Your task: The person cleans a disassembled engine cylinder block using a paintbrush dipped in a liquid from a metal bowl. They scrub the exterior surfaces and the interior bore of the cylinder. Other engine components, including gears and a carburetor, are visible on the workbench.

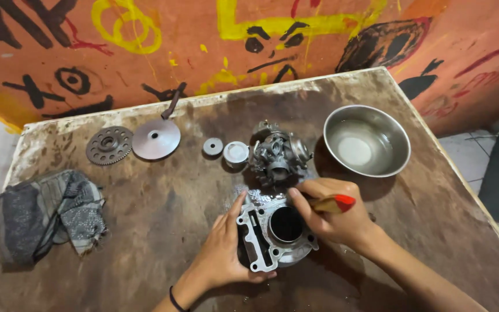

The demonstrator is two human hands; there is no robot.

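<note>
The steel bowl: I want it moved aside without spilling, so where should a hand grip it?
Probably by the rim of the steel bowl on its right side, coming from above. It stands upright with liquid inside, and the carburetor crowds its left.
</note>
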